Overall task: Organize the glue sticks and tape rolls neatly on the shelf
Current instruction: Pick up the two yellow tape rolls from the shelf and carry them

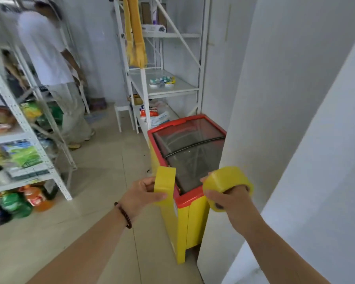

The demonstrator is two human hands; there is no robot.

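Observation:
My left hand point(140, 194) grips a yellow tape roll point(164, 184) seen edge-on, thumb across its front. In my right hand point(231, 198) is a wider stack of yellow tape rolls point(226, 182), lying sideways with fingers hooked into its core. Both hands hover above the near end of a chest freezer. Further back stands a white metal shelf point(190, 87); several small tape rolls point(162, 81) in white, green and yellow sit on its middle board. No glue sticks can be made out.
A red and yellow chest freezer point(184, 203) with a glass lid stands directly ahead. A white pillar point(279, 99) fills the right. Stocked white racks point(19, 119) line the left, with a person in white point(49, 58) beside them. Beige tiled floor point(111, 171) lies between.

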